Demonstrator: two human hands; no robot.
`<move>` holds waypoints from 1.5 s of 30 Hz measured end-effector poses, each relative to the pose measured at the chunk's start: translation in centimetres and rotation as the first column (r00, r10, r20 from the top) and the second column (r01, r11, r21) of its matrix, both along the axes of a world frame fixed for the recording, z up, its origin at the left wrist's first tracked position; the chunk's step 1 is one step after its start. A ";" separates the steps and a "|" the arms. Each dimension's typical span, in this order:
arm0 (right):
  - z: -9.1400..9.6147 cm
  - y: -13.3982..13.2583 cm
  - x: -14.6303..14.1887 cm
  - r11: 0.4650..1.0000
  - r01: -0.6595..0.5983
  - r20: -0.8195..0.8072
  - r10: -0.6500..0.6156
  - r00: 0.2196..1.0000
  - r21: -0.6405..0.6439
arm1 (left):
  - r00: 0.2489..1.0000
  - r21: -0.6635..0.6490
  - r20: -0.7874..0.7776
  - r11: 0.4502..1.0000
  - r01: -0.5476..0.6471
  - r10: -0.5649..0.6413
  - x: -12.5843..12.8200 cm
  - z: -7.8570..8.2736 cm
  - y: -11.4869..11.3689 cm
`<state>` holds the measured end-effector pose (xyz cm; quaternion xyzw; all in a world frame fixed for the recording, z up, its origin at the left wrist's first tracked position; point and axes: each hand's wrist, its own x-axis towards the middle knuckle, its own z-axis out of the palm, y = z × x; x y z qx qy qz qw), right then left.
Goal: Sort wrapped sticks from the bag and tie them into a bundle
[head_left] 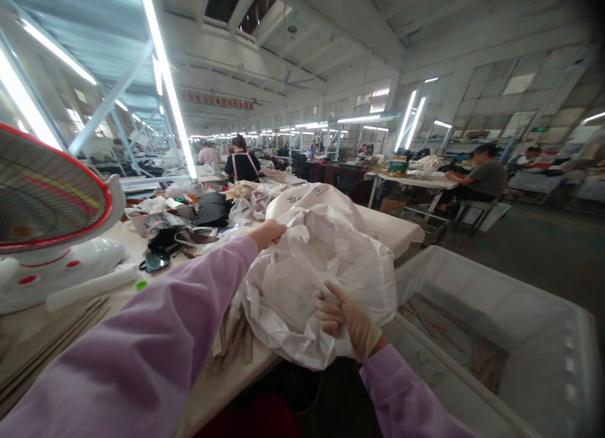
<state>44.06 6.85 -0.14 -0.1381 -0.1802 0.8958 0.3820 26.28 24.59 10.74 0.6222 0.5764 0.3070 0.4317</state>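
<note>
A large white woven sack (378, 280) with dark handwriting on its far side lies on the table, its crumpled mouth facing me. My left hand (270, 233) is closed on the sack's rim at the upper left, arm stretched out. At the lower right of the mouth, my right hand (350, 315) wears a pale thin glove that leaves some fingertips bare. Its fingers curl around the sack's edge, the index finger lying straighter along the material. Beneath the sack's left side, beige strips (234, 337) stick out over the tabletop. The sack's inside shows only pale material.
A fan with a red rim (106, 201) stands at left beside a white roll (92, 287) and long thin strips (51, 350). Dark pieces and plastic clutter the table (387, 227) beyond. A translucent bin (534, 293) holding strips is at right. Several people sit farther back.
</note>
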 end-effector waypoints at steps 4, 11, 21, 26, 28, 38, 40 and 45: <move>0.3 -0.4 -0.8 1.000 -0.016 -0.006 0.016 1.000 0.005 | 0.995 -0.123 0.077 0.991 -0.052 0.062 -0.2 0.7 -1.3; 2.3 -1.7 0.5 0.985 0.143 -0.174 -0.158 0.972 -0.096 | 0.970 -0.188 0.204 0.978 -0.096 0.134 -0.7 2.1 -2.7; 4.3 -1.7 -0.3 0.858 0.473 -0.033 -0.489 0.872 -0.202 | 0.975 -0.145 0.202 0.988 -0.058 0.087 -1.6 4.1 -4.6; 4.7 0.6 -0.4 0.735 0.676 0.064 -0.674 0.736 -0.040 | 0.984 -0.159 0.138 0.979 0.131 -0.109 -1.7 6.4 -7.6; 5.0 1.1 -0.1 0.657 0.738 0.138 -0.754 0.642 0.154 | 0.962 -0.187 0.081 0.944 0.273 -0.262 -1.7 7.0 -8.8; 5.2 -1.0 -2.6 0.712 0.218 0.547 -0.668 0.505 0.668 | 0.779 0.060 -0.408 0.838 0.543 -0.476 0.2 6.7 -11.4; 4.9 -1.8 -3.3 0.766 0.122 0.632 -0.599 0.491 0.631 | 0.748 0.169 -0.498 0.797 0.579 -0.438 0.8 6.2 -11.7; 5.5 -3.7 -4.5 0.843 -0.053 0.645 -0.368 0.670 0.535 | 0.645 0.268 -0.632 0.660 0.702 -0.430 2.0 4.9 -12.3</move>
